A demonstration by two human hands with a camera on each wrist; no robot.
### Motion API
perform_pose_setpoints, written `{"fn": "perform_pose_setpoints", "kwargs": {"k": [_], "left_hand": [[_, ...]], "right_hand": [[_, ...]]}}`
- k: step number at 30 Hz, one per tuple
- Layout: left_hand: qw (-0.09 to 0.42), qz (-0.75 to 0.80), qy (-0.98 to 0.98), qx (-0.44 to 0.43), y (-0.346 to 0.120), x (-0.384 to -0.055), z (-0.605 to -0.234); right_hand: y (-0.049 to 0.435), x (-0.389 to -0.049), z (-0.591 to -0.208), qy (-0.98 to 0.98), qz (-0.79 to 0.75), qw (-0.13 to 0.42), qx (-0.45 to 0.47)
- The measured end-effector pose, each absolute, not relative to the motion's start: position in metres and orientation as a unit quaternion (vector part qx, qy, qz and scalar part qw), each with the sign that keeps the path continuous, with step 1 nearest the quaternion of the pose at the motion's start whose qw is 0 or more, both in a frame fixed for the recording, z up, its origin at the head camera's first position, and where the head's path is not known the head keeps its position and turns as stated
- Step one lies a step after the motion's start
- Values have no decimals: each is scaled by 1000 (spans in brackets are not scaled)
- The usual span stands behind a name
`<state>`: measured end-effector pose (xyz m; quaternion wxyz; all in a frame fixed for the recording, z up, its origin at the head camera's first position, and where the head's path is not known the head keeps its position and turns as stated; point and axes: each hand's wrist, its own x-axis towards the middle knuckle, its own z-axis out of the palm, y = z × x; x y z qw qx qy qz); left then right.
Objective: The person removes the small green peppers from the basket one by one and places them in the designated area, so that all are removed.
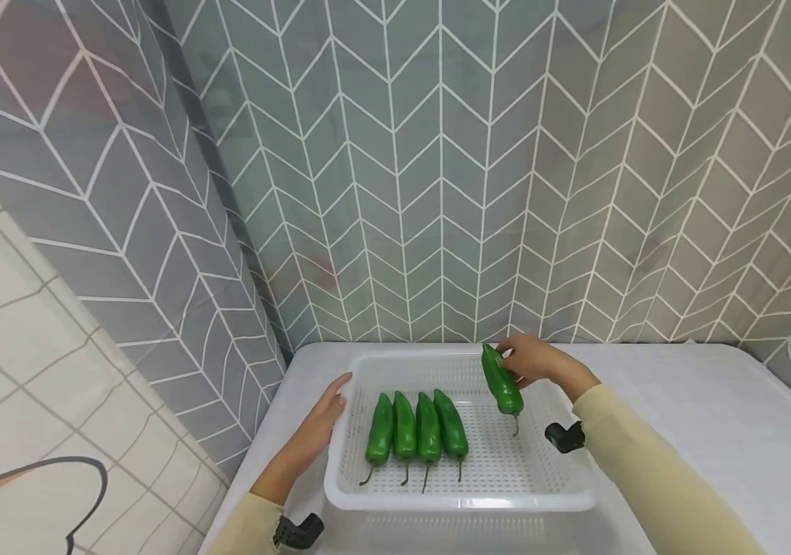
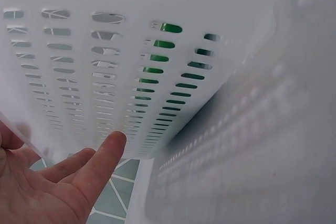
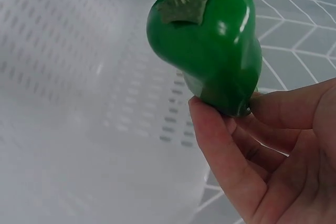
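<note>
Four-sided and white, a perforated plastic basket [image 1: 468, 502] sits in front of me. Several green peppers [image 1: 405, 428] lie side by side in its left half, stems toward me. Above the basket's right part, my right hand [image 1: 533, 359] pinches another green pepper [image 1: 502, 381] between thumb and fingers. That pepper [image 3: 210, 40] hangs tilted, its stem toward the camera in the right wrist view. My left hand [image 1: 315, 428] is at the basket's left side, its fingers [image 2: 100, 169] extended along the outer wall. Part of the left thumb is cut off in the left wrist view.
Beneath the basket, a second white perforated container [image 1: 451, 532] shows at the near edge. A white cloth [image 1: 701, 416] covers the table. Grey curtains with a white chevron pattern [image 1: 437, 193] rise behind and to the left.
</note>
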<state>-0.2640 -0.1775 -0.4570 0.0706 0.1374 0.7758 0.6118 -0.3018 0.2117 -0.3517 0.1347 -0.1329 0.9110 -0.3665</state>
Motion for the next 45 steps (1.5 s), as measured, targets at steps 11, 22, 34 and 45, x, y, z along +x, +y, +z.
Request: {"fn": "perform_pose_setpoints", "kwargs": {"k": [11,22,34,45], "left_hand": [[63,612,775,145,-177,-266,-458],[61,610,779,131,-185,-263,-459],[65,610,777,137,-181,-264,-462],[62,608,780,137,-176,-263,-458]], "right_hand": [[237,-298,-338,914,-361,121,-140],[257,-296,-344,908,-379,124,-126],[283,-288,-341,904,-392,126,-116],[305,-280,-338,919,-361,120,-101]]}}
